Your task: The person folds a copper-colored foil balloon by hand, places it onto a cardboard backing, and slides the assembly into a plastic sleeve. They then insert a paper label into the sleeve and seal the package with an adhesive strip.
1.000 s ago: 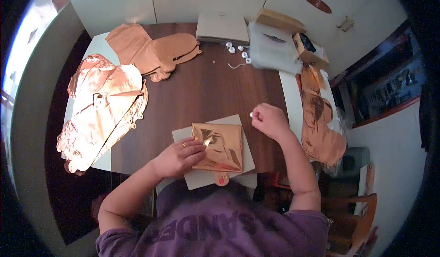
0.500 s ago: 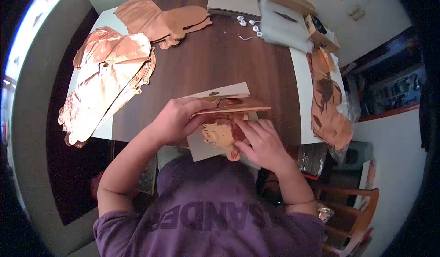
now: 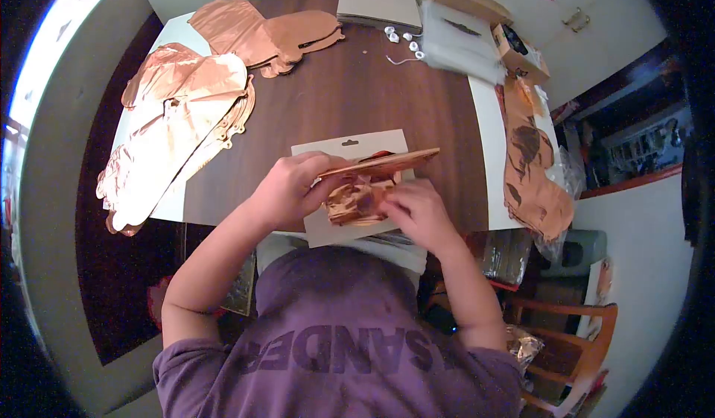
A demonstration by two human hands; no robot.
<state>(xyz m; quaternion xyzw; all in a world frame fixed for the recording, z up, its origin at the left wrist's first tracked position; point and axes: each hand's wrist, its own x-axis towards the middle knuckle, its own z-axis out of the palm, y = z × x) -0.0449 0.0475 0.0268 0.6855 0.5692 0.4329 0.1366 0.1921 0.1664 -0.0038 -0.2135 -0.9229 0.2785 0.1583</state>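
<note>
A copper-coloured foil balloon [image 3: 357, 202], flat and folded over, is between my two hands at the near side of the table. My left hand [image 3: 294, 187] grips the left part of its fold, fingers on top. My right hand [image 3: 418, 213] is closed at the right side of the folded foil, with its fingertips against it; part of the foil is hidden there. Beneath them lies a pale card [image 3: 309, 228] with a hang hole in its top edge.
Flat copper foil balloons [image 3: 179, 127] lie at left, with more foil shapes [image 3: 275, 38] behind. Stacked cards [image 3: 380, 7], white string coils [image 3: 408, 36], clear plastic bags [image 3: 462, 42] and an open box [image 3: 521, 53] are at the back. Another foil piece [image 3: 530, 165] lies at right.
The lower part of the foil with a small red mark has been folded up out of sight. My right hand has moved up slightly and its fingers have drawn together.
</note>
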